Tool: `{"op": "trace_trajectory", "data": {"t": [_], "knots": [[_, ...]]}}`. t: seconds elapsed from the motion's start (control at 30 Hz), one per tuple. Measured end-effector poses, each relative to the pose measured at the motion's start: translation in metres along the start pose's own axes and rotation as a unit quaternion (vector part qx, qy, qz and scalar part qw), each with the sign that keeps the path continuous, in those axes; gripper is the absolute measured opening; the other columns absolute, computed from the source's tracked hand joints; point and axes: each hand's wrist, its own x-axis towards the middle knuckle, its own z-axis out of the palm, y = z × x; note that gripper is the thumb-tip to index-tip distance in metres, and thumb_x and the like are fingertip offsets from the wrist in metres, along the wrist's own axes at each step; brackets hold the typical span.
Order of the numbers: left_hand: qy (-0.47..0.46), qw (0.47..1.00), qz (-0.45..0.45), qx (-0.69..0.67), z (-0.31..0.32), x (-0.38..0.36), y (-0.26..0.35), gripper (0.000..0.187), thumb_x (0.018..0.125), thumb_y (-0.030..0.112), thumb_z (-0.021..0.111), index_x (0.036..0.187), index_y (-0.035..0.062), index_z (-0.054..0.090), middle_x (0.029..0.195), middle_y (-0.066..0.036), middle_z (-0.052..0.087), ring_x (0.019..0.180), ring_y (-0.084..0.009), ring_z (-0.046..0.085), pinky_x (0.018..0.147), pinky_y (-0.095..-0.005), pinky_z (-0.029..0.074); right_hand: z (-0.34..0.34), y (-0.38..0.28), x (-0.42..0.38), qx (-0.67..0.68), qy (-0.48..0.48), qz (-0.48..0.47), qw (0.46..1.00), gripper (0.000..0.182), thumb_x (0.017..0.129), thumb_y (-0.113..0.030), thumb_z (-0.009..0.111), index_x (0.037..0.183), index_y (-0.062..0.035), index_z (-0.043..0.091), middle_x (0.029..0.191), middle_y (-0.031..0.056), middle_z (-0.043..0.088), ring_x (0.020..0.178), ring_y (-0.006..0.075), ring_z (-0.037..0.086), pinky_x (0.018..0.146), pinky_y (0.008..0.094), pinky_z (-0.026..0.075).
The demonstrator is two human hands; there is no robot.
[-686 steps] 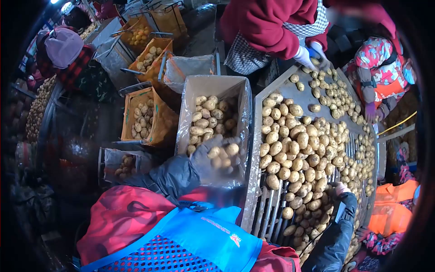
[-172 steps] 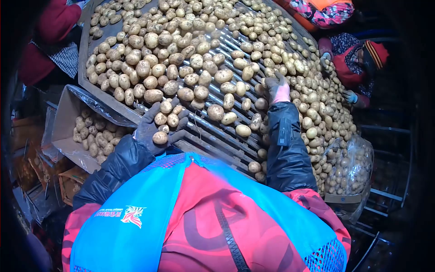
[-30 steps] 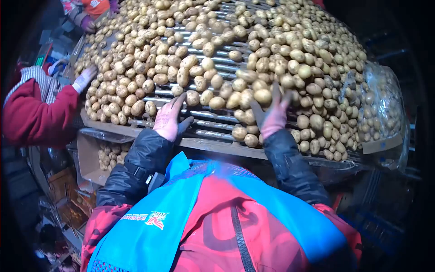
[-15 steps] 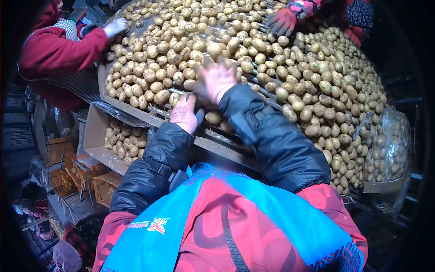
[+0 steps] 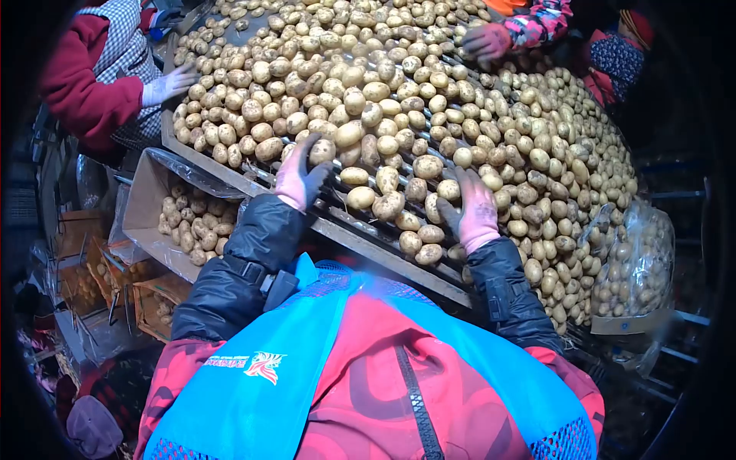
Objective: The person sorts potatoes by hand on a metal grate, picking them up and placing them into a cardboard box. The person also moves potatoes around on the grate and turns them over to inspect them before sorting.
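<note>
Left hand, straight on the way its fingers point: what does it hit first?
Likely the potato right by the fingers of the left hand, at the near side of the potato pile. They may already touch; depth is unclear in this single view.

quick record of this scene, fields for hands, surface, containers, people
left hand: open, gloved, fingers at the near potatoes
right hand: open, gloved, fingers spread among potatoes
surface: slatted table, heaped with potatoes
left container: plastic-lined cardboard box, potatoes inside
right container: clear plastic bag of potatoes, cardboard at its base
co-worker, left: dark red sleeve, pale glove at the potatoes
co-worker, far side: pinkish glove over potatoes
</note>
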Motion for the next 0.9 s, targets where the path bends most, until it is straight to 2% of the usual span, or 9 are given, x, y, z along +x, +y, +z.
{"op": "trace_trajectory", "data": {"t": [0.1, 0.2, 0.33, 0.37, 0.4, 0.53, 0.73, 0.8, 0.9], "knots": [[0.002, 0.954, -0.12, -0.275, -0.016, 0.005, 0.008, 0.06, 0.088, 0.011, 0.073, 0.142, 0.0004, 0.051, 0.128, -0.011, 0.062, 0.114, -0.0191, 0.06, 0.098, -0.0311, 0.05, 0.016, -0.022, 0.014, -0.019, -0.04, -0.022, 0.999, 0.078, 0.087, -0.049, 0.07, 0.15, -0.0077, 0.046, 0.144, 0.0246, 0.051, 0.134, 0.0406, 0.048, 0.113, 0.0538, 0.035], [-0.055, 0.81, -0.234, -0.535, -0.035, 0.001, 0.001, 0.062, 0.092, 0.023, 0.064, 0.15, 0.0087, 0.046, 0.131, -0.01, 0.06, 0.113, -0.023, 0.063, 0.091, -0.0383, 0.056, 0.023, -0.09, 0.052, -0.032, -0.137, -0.008, 0.99, 0.079, 0.088, -0.05, 0.069, 0.152, -0.0108, 0.042, 0.155, 0.0252, 0.037, 0.142, 0.0457, 0.036, 0.114, 0.0676, 0.025], [-0.06, 0.709, -0.265, -0.651, -0.045, 0.007, -0.002, 0.071, 0.098, 0.054, 0.057, 0.153, 0.0114, 0.041, 0.136, -0.016, 0.059, 0.113, -0.0287, 0.065, 0.085, -0.042, 0.061, 0.072, -0.13, 0.105, -0.046, -0.055, -0.078, 0.994, 0.09, 0.08, -0.06, 0.071, 0.152, -0.0144, 0.044, 0.161, 0.0249, 0.023, 0.15, 0.0414, 0.021, 0.114, 0.0731, 0.014], [-0.041, 0.705, -0.288, -0.647, -0.048, 0.008, -0.001, 0.067, 0.097, 0.062, 0.053, 0.138, 0.0087, 0.055, 0.128, -0.017, 0.063, 0.108, -0.0305, 0.067, 0.083, -0.0457, 0.06, 0.073, -0.139, 0.119, -0.015, -0.058, -0.088, 0.994, 0.092, 0.082, -0.064, 0.069, 0.153, -0.0134, 0.041, 0.161, 0.0228, 0.026, 0.151, 0.0422, 0.019, 0.114, 0.0735, 0.013], [-0.038, 0.703, -0.292, -0.647, -0.048, 0.007, -0.01, 0.067, 0.097, 0.062, 0.053, 0.138, 0.0087, 0.055, 0.128, -0.017, 0.063, 0.108, -0.0305, 0.067, 0.083, -0.0457, 0.06, 0.067, -0.144, 0.135, -0.007, -0.067, -0.14, 0.988, 0.068, 0.088, -0.038, 0.07, 0.147, -0.0138, 0.046, 0.157, 0.0177, 0.037, 0.147, 0.0416, 0.029, 0.115, 0.0661, 0.025], [-0.023, 0.615, -0.315, -0.722, -0.052, 0.005, -0.021, 0.055, 0.099, 0.058, 0.054, 0.113, 0.0057, 0.067, 0.111, -0.017, 0.068, 0.099, -0.0315, 0.069, 0.075, -0.0449, 0.061, 0.04, -0.143, 0.179, 0.185, -0.123, -0.365, 0.904, 0.047, 0.088, -0.024, 0.068, 0.133, -0.0113, 0.06, 0.134, 0.0177, 0.06, 0.128, 0.0354, 0.054, 0.11, 0.0493, 0.039], [-0.052, 0.557, -0.323, -0.764, -0.051, 0.001, -0.016, 0.038, 0.1, 0.045, 0.06, 0.097, 0.0076, 0.066, 0.104, -0.012, 0.068, 0.094, -0.0318, 0.067, 0.073, -0.0447, 0.056, 0.045, -0.079, 0.242, -0.024, -0.175, -0.08, 0.981, 0.048, 0.087, -0.024, 0.068, 0.134, -0.0145, 0.06, 0.136, 0.016, 0.058, 0.126, 0.0343, 0.058, 0.105, 0.0445, 0.047], [-0.056, 0.569, -0.343, -0.745, -0.051, 0.002, -0.016, 0.037, 0.1, 0.044, 0.059, 0.099, 0.0082, 0.067, 0.102, -0.01, 0.067, 0.094, -0.029, 0.068, 0.071, -0.0403, 0.056, 0.053, -0.079, 0.248, -0.043, -0.164, -0.065, 0.983, 0.048, 0.087, -0.027, 0.068, 0.133, -0.0154, 0.06, 0.137, 0.0173, 0.057, 0.127, 0.0352, 0.058, 0.105, 0.0441, 0.048], [-0.066, 0.822, -0.35, -0.444, -0.057, 0.012, 0.028, 0.025, 0.099, 0.026, 0.063, 0.111, 0.0049, 0.069, 0.108, -0.01, 0.068, 0.092, -0.0196, 0.069, 0.076, -0.0288, 0.056, 0.047, -0.084, 0.261, -0.021, -0.195, 0.011, 0.98, 0.056, 0.085, -0.037, 0.072, 0.135, -0.0141, 0.061, 0.132, 0.0215, 0.06, 0.124, 0.0382, 0.059, 0.104, 0.046, 0.048]]}}
